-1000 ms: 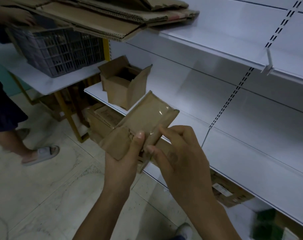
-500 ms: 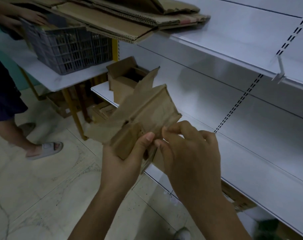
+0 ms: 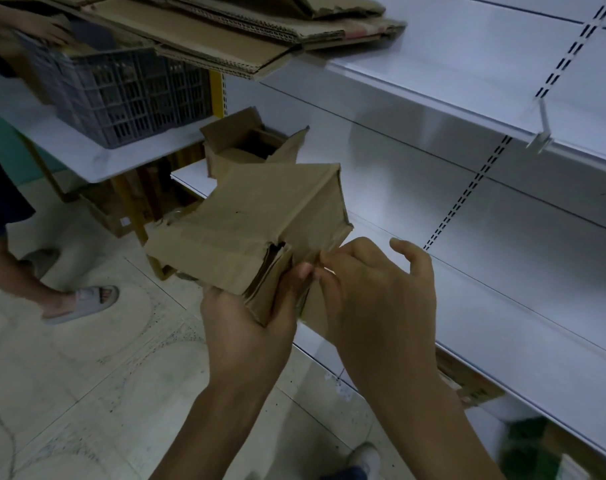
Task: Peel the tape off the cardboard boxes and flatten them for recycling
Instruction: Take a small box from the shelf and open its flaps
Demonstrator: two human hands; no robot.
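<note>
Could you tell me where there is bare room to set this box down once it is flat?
The middle shelf is bare from the open box rightward, beyond the cardboard box you hold. The top shelf is free right of the flattened cardboard stack. The table is mostly taken by the grey crate.

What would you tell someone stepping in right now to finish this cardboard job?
Left hand grips the small box from below, in mid-air.
Right hand pinches its near edge; tape too dim to see.
Done: flattened cardboard lies stacked on the upper shelf.
Left: strip and flatten this box, then the open box on the lower shelf behind it.
</note>
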